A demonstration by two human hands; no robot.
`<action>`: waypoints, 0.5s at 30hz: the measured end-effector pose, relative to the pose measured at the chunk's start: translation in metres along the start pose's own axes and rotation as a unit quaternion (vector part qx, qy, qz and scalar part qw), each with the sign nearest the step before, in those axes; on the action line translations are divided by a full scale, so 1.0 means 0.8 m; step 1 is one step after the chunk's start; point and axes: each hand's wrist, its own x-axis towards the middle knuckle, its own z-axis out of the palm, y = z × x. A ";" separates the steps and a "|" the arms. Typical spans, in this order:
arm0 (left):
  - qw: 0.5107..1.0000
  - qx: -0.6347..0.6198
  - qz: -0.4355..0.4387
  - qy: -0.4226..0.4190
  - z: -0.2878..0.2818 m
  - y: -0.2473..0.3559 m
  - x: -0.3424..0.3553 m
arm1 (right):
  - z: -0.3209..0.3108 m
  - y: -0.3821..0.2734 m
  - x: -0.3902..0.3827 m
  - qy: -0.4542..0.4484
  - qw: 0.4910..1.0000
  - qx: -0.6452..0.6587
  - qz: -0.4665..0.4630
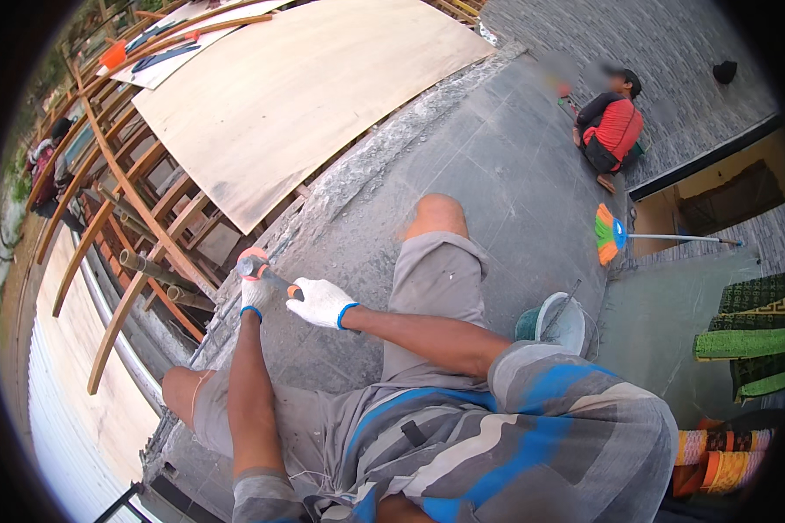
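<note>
My right hand (321, 303), in a white knit glove with a blue cuff, is closed around the black and orange grip of a hammer (276, 281). The hammer's grey shaft points up and left to my left hand. In a matching glove, my left hand (254, 295) is wrapped round a tool with a round, pinkish-red top (253, 261), which looks like a guarded chisel; its lower part is hidden. Hammer and red top meet or overlap; I cannot tell if they touch. Both hands are over the rough, broken concrete edge (349, 179) of the tiled floor, between my bent knees.
Beyond the edge, on the left, are a timber frame (118, 174) and a large plywood sheet (314, 96). A person in a red top (617, 131) squats by the wall. A bucket (560, 324), a colourful broom (609, 235) and green mats (750, 343) are at the right.
</note>
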 end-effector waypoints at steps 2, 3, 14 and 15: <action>0.999 -0.003 0.049 0.008 0.005 0.002 -0.002 | -0.016 -0.016 0.001 -0.010 1.000 0.014 0.010; 0.998 0.028 0.059 0.018 0.009 0.002 -0.002 | -0.027 -0.028 0.000 -0.009 1.000 0.021 0.016; 0.981 0.183 0.057 -0.030 0.010 0.011 -0.007 | -0.251 -0.288 -0.014 0.191 0.848 0.261 -0.420; 0.986 0.161 0.037 -0.028 0.010 0.014 -0.008 | -0.264 -0.308 0.007 0.196 0.791 0.315 -0.486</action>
